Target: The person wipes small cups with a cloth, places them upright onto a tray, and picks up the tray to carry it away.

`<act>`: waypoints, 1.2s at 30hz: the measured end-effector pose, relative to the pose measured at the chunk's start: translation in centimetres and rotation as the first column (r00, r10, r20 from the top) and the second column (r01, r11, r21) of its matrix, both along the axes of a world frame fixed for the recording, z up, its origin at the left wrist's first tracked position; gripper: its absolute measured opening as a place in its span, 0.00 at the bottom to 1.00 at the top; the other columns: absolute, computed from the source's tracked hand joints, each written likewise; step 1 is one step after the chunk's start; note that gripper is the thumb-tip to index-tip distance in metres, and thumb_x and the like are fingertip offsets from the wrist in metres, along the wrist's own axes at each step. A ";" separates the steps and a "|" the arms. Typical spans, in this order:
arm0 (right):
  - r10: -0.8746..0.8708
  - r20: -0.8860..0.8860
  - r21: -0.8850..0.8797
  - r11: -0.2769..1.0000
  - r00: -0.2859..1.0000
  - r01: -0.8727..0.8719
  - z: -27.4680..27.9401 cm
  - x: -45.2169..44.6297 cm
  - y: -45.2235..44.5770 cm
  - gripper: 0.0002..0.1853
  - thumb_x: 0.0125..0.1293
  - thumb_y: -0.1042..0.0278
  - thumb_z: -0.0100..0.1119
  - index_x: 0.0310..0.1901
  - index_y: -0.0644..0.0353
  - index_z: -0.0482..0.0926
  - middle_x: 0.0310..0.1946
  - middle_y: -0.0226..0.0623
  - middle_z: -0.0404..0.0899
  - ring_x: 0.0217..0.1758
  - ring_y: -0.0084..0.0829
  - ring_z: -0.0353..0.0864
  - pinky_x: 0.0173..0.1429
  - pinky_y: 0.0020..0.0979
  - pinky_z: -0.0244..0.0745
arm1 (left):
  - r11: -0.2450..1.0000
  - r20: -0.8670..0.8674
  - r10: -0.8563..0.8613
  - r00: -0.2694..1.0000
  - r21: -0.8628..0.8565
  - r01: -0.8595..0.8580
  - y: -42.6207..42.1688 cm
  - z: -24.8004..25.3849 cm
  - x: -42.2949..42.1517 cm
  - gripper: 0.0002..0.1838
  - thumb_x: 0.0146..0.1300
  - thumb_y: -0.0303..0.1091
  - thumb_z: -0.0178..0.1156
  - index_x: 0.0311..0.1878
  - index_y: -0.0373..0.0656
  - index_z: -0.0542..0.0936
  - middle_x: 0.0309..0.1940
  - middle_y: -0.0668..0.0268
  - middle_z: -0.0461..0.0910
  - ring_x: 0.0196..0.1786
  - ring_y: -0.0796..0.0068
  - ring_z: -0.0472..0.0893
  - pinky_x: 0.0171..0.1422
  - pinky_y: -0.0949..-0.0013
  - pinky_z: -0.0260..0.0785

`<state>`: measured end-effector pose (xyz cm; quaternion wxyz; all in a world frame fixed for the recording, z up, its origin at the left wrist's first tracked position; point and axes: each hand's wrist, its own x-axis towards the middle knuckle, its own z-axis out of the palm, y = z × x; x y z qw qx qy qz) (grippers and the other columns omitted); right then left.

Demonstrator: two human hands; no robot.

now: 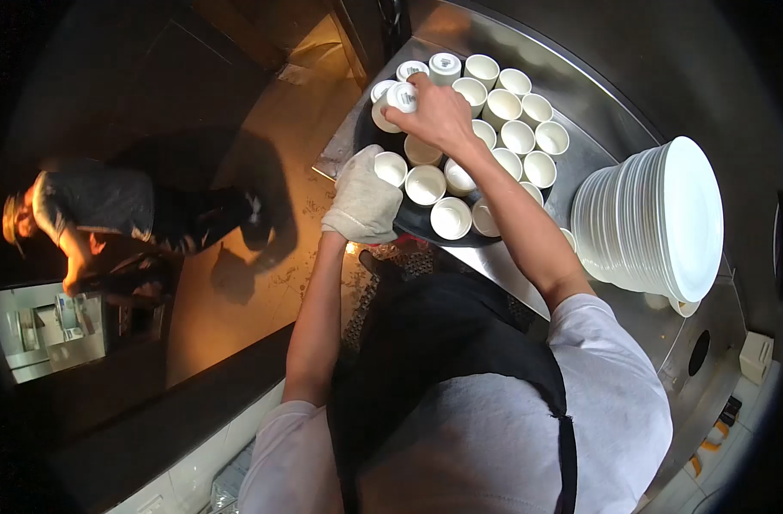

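My right hand (439, 116) reaches over a dark round tray (417, 224) full of white cups. Its fingers grip an upside-down white cup (401, 97) at the tray's far left. Close by, several more cups stand bottom up, including one (445, 65); most of the others, such as an upright cup (426, 185), have their mouths upward. A pale cloth (363, 204) covers my left hand (357, 184), which is against an upright cup (390, 170) at the tray's left edge. Its fingers are hidden, so I cannot tell how they are bent.
A tall stack of white plates (640, 218) leans right of the tray on the metal counter (571, 94). A round hole (699, 352) is in the counter nearer me. Across the floor (237, 283) at left, another person (109, 206) bends over a work surface.
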<state>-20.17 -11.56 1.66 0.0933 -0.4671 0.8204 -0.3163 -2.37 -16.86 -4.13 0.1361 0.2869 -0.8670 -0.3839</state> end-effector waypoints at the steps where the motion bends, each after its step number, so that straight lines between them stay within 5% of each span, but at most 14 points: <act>1: -0.023 0.028 -0.034 0.999 0.999 0.024 0.0 -0.1 0.3 0.40 0.49 0.37 0.64 0.54 0.66 0.78 0.32 0.53 0.85 0.38 0.49 0.86 0.46 0.44 0.80 | 1.000 0.019 0.000 1.000 0.017 0.000 0.0 0.0 0.1 0.10 0.49 0.28 0.63 0.36 0.38 0.76 0.29 0.53 0.78 0.36 0.52 0.78 0.43 0.56 0.69; 6: -0.066 0.247 -0.230 0.965 0.967 0.124 -1.5 -0.1 0.5 0.39 0.50 0.38 0.64 0.53 0.66 0.78 0.38 0.55 0.85 0.43 0.49 0.86 0.51 0.42 0.79 | 0.955 0.109 -0.099 0.989 -0.270 0.125 0.0 0.0 0.8 0.09 0.48 0.29 0.62 0.33 0.38 0.76 0.31 0.49 0.77 0.38 0.46 0.78 0.45 0.53 0.69; 10: -0.027 0.348 -0.255 0.959 0.937 0.122 -1.9 0.4 0.7 0.38 0.50 0.39 0.64 0.53 0.66 0.78 0.38 0.54 0.85 0.44 0.50 0.86 0.53 0.42 0.79 | 0.982 0.125 0.142 0.982 -0.146 -0.123 1.7 2.5 -0.1 0.10 0.48 0.30 0.62 0.33 0.37 0.74 0.33 0.47 0.77 0.41 0.43 0.78 0.47 0.54 0.70; 18: 0.059 0.664 -0.292 0.938 0.745 0.186 -2.0 0.1 1.3 0.34 0.59 0.45 0.65 0.57 0.67 0.75 0.38 0.36 0.81 0.37 0.25 0.80 0.36 0.26 0.77 | 0.970 0.098 0.185 0.978 -0.176 -0.166 1.8 1.0 -0.1 0.17 0.49 0.31 0.65 0.40 0.36 0.71 0.37 0.44 0.77 0.45 0.41 0.78 0.49 0.54 0.70; 24: 0.137 0.802 -0.349 0.898 0.581 0.269 -1.9 0.6 2.3 0.28 0.64 0.48 0.58 0.54 0.67 0.75 0.36 0.39 0.81 0.32 0.27 0.81 0.32 0.26 0.76 | 0.950 0.077 0.232 0.970 -0.233 -0.209 2.5 0.9 -0.1 0.29 0.48 0.33 0.68 0.54 0.31 0.72 0.47 0.44 0.77 0.55 0.46 0.77 0.59 0.58 0.70; 25: 0.182 0.845 -0.363 0.886 0.502 0.289 -1.8 0.6 2.5 0.27 0.65 0.48 0.56 0.53 0.67 0.74 0.36 0.40 0.81 0.31 0.28 0.81 0.31 0.26 0.76 | 0.944 0.044 0.226 0.973 -0.257 -0.207 2.5 0.8 0.1 0.32 0.48 0.34 0.69 0.56 0.29 0.72 0.49 0.45 0.77 0.57 0.47 0.77 0.61 0.59 0.69; 27: 0.271 0.904 -0.381 0.862 0.330 0.334 -1.7 0.8 3.3 0.25 0.68 0.49 0.51 0.51 0.67 0.74 0.36 0.41 0.82 0.29 0.29 0.81 0.30 0.26 0.77 | 0.809 0.143 -0.003 0.990 -0.582 0.087 3.1 3.0 1.9 0.35 0.47 0.34 0.71 0.59 0.29 0.71 0.52 0.48 0.78 0.59 0.52 0.76 0.63 0.63 0.69; 30: 0.345 0.908 -0.406 0.864 0.237 0.298 -1.6 1.4 4.2 0.27 0.68 0.47 0.46 0.50 0.67 0.73 0.35 0.42 0.82 0.27 0.28 0.80 0.28 0.24 0.76 | 0.740 0.069 -0.152 0.986 -0.653 0.160 3.6 6.5 4.8 0.32 0.45 0.35 0.72 0.54 0.33 0.74 0.48 0.54 0.79 0.57 0.57 0.77 0.62 0.63 0.69; 33: 0.349 0.905 -0.408 0.873 0.242 0.267 -1.3 3.6 5.1 0.25 0.68 0.47 0.46 0.50 0.65 0.73 0.33 0.41 0.81 0.26 0.29 0.80 0.26 0.24 0.74 | 0.950 -0.199 -0.037 0.979 -0.312 -0.027 5.0 9.1 7.2 0.31 0.46 0.33 0.72 0.55 0.33 0.74 0.49 0.56 0.79 0.56 0.59 0.77 0.62 0.64 0.69; 36: 0.380 0.850 -0.420 0.907 0.365 0.034 -0.5 6.9 5.8 0.23 0.69 0.50 0.46 0.51 0.65 0.70 0.32 0.39 0.79 0.26 0.27 0.80 0.25 0.25 0.74 | 0.985 -0.324 0.157 0.933 0.119 -0.124 6.9 11.1 9.2 0.30 0.48 0.31 0.72 0.55 0.34 0.74 0.49 0.57 0.79 0.55 0.62 0.78 0.61 0.65 0.69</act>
